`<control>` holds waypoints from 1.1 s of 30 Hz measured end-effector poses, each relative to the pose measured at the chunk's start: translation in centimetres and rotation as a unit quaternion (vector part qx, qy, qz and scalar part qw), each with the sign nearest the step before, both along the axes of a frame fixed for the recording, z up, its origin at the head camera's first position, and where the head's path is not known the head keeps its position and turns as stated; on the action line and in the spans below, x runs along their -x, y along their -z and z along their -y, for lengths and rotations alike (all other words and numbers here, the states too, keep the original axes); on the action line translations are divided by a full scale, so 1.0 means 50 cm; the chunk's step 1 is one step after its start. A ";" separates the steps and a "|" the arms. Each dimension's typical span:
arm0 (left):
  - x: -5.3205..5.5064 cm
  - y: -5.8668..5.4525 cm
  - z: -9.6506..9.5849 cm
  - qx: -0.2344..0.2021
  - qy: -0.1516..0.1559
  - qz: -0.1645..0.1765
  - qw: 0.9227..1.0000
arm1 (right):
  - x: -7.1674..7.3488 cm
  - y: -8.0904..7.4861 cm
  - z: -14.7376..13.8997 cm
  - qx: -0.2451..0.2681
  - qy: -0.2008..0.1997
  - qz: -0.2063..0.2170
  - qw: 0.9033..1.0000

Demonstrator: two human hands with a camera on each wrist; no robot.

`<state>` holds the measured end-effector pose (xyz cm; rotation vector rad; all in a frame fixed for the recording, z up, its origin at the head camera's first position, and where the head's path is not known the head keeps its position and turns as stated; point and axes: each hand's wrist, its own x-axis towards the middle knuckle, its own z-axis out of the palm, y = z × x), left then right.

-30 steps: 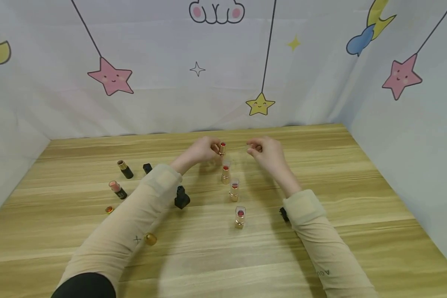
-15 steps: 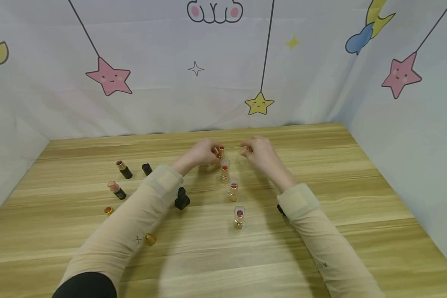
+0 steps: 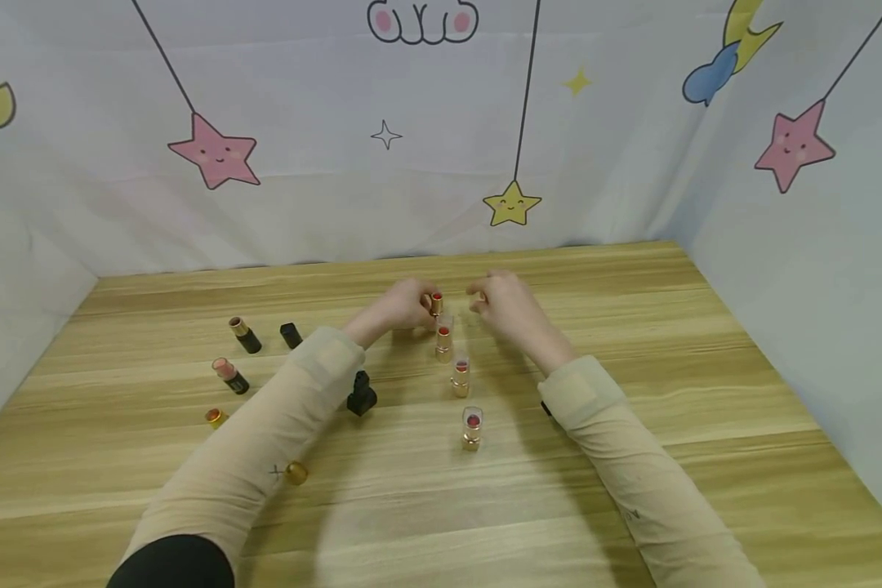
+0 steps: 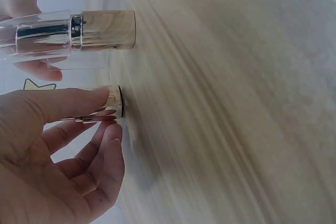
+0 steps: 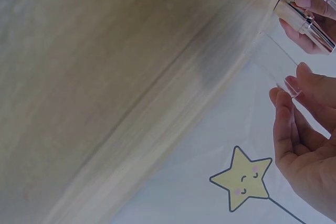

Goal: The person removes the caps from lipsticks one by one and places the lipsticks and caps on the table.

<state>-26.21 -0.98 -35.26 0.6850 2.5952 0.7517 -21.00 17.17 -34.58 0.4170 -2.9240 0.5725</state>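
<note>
My left hand (image 3: 407, 304) pinches an uncapped gold lipstick (image 3: 437, 304) with a red tip, holding it upright by its base (image 4: 114, 102) at the tabletop. To its right, my right hand (image 3: 510, 306) holds a clear cap (image 5: 281, 69) between thumb and fingers, its free end pointing down towards the table. The cap is apart from the lipstick. Just in front of the left hand stands a gold lipstick under a clear cap (image 3: 444, 345). Two more such capped lipsticks, one in the middle (image 3: 461, 378) and one nearest (image 3: 472, 431), continue the row.
On the left lie a brown-gold lipstick (image 3: 245, 335), a pink lipstick (image 3: 231, 375) and an orange-tipped one (image 3: 216, 417). Black caps (image 3: 362, 394) and a gold cap (image 3: 297, 472) are near the left sleeve. A dark piece (image 3: 546, 408) shows beside the right sleeve. A white curtain (image 3: 301, 204) hangs behind.
My right hand has moved left with the clear cap, closer to the lipstick. The left hand has lowered the lipstick slightly towards the table. The capped lipsticks have stayed in place.
</note>
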 end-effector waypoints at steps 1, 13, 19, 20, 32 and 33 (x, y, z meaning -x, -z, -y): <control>0.000 0.000 -0.001 0.000 0.000 0.001 1.000 | 0.001 0.001 0.000 -0.001 -0.001 0.002 1.000; -0.001 -0.001 -0.003 0.009 -0.009 0.016 1.000 | 0.003 0.007 0.004 -0.007 0.005 0.010 1.000; 0.001 0.002 -0.003 0.014 -0.007 0.005 1.000 | 0.003 0.011 0.005 -0.002 0.005 0.009 1.000; 0.002 0.003 -0.003 0.014 -0.006 0.003 1.000 | 0.003 0.011 0.005 -0.001 0.005 0.008 1.000; -0.003 0.003 -0.003 0.018 -0.006 0.001 1.000 | -0.005 0.010 0.007 0.010 0.010 0.013 1.000; -0.004 0.003 -0.003 0.017 -0.008 0.004 1.000 | -0.006 0.010 0.007 0.010 0.010 0.016 1.000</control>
